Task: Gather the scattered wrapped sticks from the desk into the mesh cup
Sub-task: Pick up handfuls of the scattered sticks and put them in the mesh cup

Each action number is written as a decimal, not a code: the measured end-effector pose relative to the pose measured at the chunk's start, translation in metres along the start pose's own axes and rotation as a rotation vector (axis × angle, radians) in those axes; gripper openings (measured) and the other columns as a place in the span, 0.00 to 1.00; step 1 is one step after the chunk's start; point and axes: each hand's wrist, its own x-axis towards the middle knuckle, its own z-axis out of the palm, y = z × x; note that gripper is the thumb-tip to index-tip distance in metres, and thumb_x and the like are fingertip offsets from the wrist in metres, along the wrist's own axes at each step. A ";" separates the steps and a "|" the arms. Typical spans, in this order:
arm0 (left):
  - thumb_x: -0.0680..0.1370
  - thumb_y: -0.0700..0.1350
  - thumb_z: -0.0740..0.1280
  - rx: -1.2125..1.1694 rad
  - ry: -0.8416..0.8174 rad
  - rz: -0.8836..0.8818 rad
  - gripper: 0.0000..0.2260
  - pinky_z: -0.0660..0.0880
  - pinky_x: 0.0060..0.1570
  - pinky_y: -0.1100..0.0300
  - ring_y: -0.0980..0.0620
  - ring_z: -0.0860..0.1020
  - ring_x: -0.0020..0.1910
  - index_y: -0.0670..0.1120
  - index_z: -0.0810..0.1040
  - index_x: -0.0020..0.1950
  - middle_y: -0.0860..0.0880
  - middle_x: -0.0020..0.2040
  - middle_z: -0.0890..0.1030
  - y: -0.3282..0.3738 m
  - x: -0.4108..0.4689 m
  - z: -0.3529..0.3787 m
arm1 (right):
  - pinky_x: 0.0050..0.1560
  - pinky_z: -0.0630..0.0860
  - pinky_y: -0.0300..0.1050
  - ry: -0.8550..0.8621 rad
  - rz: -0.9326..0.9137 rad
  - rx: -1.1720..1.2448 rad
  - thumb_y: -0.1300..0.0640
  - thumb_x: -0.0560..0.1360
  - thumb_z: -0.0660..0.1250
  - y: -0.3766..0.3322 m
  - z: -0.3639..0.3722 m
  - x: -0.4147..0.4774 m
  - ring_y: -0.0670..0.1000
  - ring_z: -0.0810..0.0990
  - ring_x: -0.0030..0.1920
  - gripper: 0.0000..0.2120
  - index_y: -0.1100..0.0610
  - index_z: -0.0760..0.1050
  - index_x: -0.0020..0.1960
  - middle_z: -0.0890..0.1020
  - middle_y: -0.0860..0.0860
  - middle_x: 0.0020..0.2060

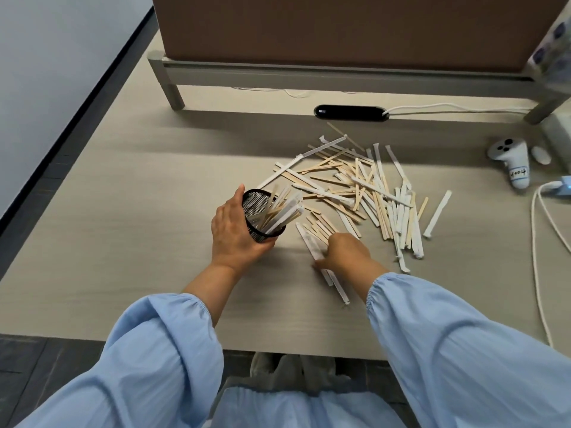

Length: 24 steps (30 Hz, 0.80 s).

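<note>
While the left hand [236,233] grips one tilted mesh cup [262,216], right hand [346,251] fingers [318,264] press two wrapped sticks [312,245] against the surface [154,211]; dozens lie scattered.

I take this for an office: I'm looking down at a pale wood-grain desk [123,211] with a brown partition screen [340,26] on grey metal feet along its far edge. A black cable port [351,113] sits in the desktop, white cables [537,242] trail at right, and dark floor tiles [31,366] show below.
</note>
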 end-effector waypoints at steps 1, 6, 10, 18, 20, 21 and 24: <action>0.59 0.64 0.65 -0.005 -0.003 -0.001 0.47 0.65 0.60 0.46 0.38 0.71 0.59 0.41 0.59 0.71 0.40 0.62 0.73 0.001 0.000 0.001 | 0.42 0.70 0.44 0.001 0.011 0.007 0.46 0.69 0.73 -0.001 0.001 0.001 0.58 0.78 0.50 0.19 0.59 0.76 0.50 0.78 0.55 0.46; 0.59 0.65 0.63 -0.004 -0.030 -0.001 0.47 0.64 0.61 0.47 0.38 0.70 0.60 0.41 0.59 0.71 0.40 0.63 0.73 0.003 -0.001 0.002 | 0.50 0.74 0.46 0.040 -0.009 0.003 0.60 0.75 0.64 -0.011 0.004 0.007 0.61 0.78 0.55 0.10 0.62 0.77 0.55 0.80 0.59 0.55; 0.59 0.65 0.63 0.021 -0.041 0.002 0.47 0.65 0.60 0.48 0.38 0.70 0.60 0.40 0.59 0.71 0.40 0.63 0.73 -0.001 0.001 0.002 | 0.54 0.73 0.48 0.045 0.002 0.030 0.57 0.76 0.60 -0.012 0.001 0.009 0.60 0.76 0.59 0.14 0.59 0.71 0.61 0.77 0.58 0.58; 0.59 0.65 0.62 0.034 -0.079 0.007 0.47 0.66 0.59 0.47 0.37 0.71 0.58 0.41 0.60 0.71 0.38 0.61 0.74 0.006 0.004 0.007 | 0.61 0.71 0.53 0.102 0.113 0.090 0.49 0.73 0.68 0.001 -0.009 0.024 0.61 0.68 0.66 0.28 0.60 0.64 0.67 0.69 0.59 0.66; 0.59 0.65 0.62 0.040 -0.077 0.003 0.47 0.65 0.59 0.47 0.37 0.71 0.59 0.41 0.60 0.71 0.38 0.61 0.74 0.007 0.004 0.009 | 0.59 0.73 0.51 0.083 0.101 0.085 0.51 0.72 0.70 0.001 -0.013 0.027 0.61 0.73 0.63 0.25 0.61 0.69 0.64 0.74 0.59 0.62; 0.58 0.65 0.62 0.041 -0.073 -0.007 0.47 0.65 0.59 0.47 0.37 0.71 0.59 0.41 0.59 0.71 0.38 0.61 0.74 0.008 0.005 0.011 | 0.57 0.74 0.49 0.074 0.094 0.072 0.54 0.73 0.70 0.000 -0.015 0.029 0.60 0.75 0.61 0.21 0.61 0.71 0.62 0.76 0.58 0.61; 0.58 0.65 0.62 0.040 -0.056 -0.049 0.47 0.64 0.60 0.47 0.38 0.69 0.61 0.42 0.58 0.72 0.40 0.63 0.73 0.009 0.007 0.014 | 0.54 0.74 0.46 0.023 0.069 -0.016 0.60 0.74 0.67 -0.003 -0.021 0.035 0.60 0.78 0.58 0.13 0.60 0.75 0.59 0.79 0.57 0.58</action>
